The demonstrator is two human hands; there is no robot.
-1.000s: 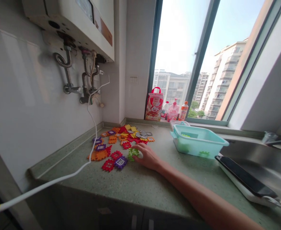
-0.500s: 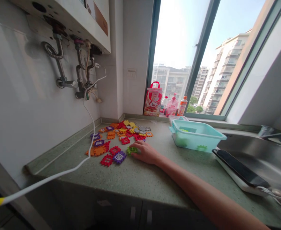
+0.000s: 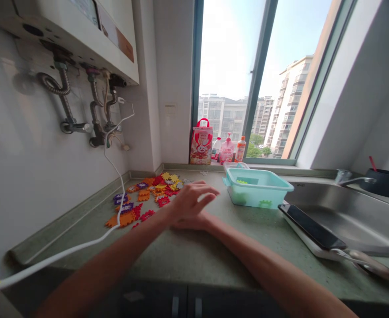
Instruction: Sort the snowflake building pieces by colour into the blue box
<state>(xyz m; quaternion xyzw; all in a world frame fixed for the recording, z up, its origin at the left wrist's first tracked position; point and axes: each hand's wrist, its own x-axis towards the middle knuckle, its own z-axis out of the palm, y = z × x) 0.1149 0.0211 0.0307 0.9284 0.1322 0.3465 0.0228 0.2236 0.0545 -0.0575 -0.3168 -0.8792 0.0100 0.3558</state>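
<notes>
My left hand (image 3: 192, 198) reaches across the counter and passes over my right hand. Its fingers point right, thumb apart from them, and nothing shows between them. Beneath it, my right hand (image 3: 197, 221) rests low at the counter; its fingers are hidden, as is anything under them. To the left of both hands lie several notched plastic puzzle tiles: orange tiles (image 3: 126, 218), purple tiles (image 3: 125, 208), red tiles (image 3: 147, 215) and yellow tiles (image 3: 173, 178). Right of the hands stands a turquoise plastic bin (image 3: 260, 192) with green tiles (image 3: 242, 181) inside.
A white cable (image 3: 78, 242) hangs across the left counter. At right, a phone (image 3: 310, 225) lies on a white object beside the steel sink (image 3: 346, 212). A pink bag (image 3: 201, 145) and bottles (image 3: 226, 151) line the windowsill. A water heater (image 3: 68, 35) hangs upper left.
My left hand has come into view from the lower left and now lies over my right hand. The green tile under my right fingers is hidden now. The view has turned slightly right.
</notes>
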